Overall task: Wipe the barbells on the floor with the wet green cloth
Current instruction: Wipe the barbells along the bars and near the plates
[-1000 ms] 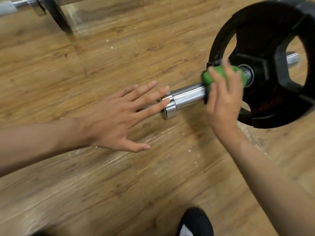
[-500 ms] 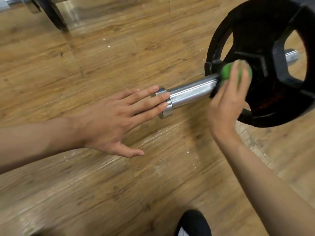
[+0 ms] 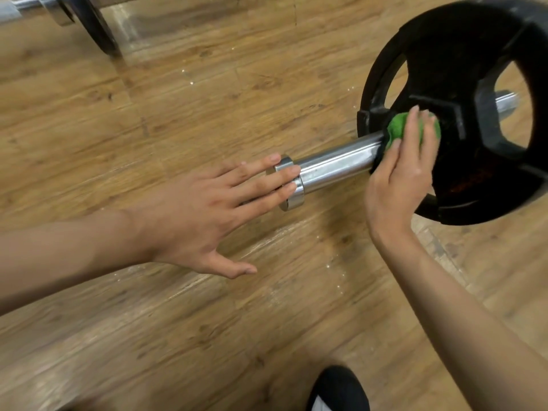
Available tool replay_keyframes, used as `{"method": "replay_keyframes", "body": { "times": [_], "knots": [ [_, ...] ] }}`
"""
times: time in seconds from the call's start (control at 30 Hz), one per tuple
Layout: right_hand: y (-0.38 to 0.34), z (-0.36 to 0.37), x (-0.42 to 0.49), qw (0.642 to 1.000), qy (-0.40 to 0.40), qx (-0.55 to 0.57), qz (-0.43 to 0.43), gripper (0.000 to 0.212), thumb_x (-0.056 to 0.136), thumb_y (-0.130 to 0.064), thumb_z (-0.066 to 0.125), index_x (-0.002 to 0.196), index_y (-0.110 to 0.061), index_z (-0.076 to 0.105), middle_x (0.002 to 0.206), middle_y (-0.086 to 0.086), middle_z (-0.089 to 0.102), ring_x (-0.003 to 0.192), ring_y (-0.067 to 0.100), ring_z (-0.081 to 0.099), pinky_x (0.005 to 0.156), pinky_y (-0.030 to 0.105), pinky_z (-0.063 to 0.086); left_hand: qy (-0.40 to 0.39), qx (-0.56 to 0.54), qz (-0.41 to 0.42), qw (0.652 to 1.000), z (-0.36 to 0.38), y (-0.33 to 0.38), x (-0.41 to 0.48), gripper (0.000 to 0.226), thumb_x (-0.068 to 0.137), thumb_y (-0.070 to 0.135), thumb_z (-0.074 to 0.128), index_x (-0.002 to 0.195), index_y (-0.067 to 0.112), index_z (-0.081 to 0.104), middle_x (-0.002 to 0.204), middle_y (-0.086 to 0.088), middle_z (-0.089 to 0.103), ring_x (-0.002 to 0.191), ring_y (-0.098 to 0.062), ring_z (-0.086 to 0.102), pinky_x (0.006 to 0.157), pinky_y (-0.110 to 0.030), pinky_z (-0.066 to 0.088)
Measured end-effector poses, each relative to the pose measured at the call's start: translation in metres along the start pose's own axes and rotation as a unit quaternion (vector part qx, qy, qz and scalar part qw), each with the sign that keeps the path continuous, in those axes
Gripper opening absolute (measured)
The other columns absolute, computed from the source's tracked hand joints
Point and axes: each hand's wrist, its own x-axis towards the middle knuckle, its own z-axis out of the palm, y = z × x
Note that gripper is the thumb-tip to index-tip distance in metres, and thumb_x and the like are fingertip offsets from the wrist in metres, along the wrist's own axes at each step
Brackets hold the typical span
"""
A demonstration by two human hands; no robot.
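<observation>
While the right hand (image 3: pixel 400 176) curls over the green cloth (image 3: pixel 397 129) and presses it onto the steel bar (image 3: pixel 338 164), right where the bar meets the black weight plate (image 3: pixel 462 54), the left hand (image 3: pixel 201 215) lies flat and spread. Its straight fingertips (image 3: pixel 290 171) touch the ring (image 3: pixel 293 201) at the bar's near end, and the thumb is splayed out above the floor (image 3: pixel 178 321). The cloth is bunched small, mostly hidden under the right fingers, and seems to butt against the hub of the plate. The barbell rests on the wooden floor with the plate standing on its edge.

The step in hand looks like wiping the thick end section of this barbell, with the cloth at the plate end of that section. The left hand appears to be steadying the bar so it does not roll or slide. The next move probably calls for drawing the cloth back along the shiny section toward the ring. That needs the fingers wrapped well round so the underside is wiped too, and firm bracing from the left hand. The plate and the thin shaft (image 3: pixel 507 103) beyond it would follow. A second barbell (image 3: pixel 53 7) lies well apart at the far left, so plenty of the job likely remains.
</observation>
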Motion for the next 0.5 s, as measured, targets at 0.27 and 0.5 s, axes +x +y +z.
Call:
{"method": "replay_keyframes", "body": {
  "times": [0.27,0.5],
  "knots": [
    [-0.035,0.001,-0.06,0.969,-0.115,0.043,-0.214,0.041,0.109,-0.004,0.044,0.149,0.001,0.044,0.152,0.026,0.048,0.148,0.039,0.04,0.122,0.058,0.031,0.014,0.001,0.003,1.0,0.001,0.001,0.0,0.104,0.094,0.077,0.044,0.165,0.007,0.016,0.174,-0.011,0.007,0.161,-0.032,0.007,0.122,-0.052,0.033],
    [-0.009,-0.004,-0.008,0.999,-0.011,-0.042,0.001,0.048,0.109,-0.006,0.036,0.158,-0.001,0.037,0.163,0.022,0.035,0.155,0.034,0.028,0.124,0.049,0.032,0.017,0.001,0.002,1.0,0.003,-0.001,-0.001,0.105,0.094,0.077,0.045,0.166,0.007,0.013,0.175,-0.011,0.006,0.161,-0.032,0.007,0.121,-0.051,0.036]
  ]
}}
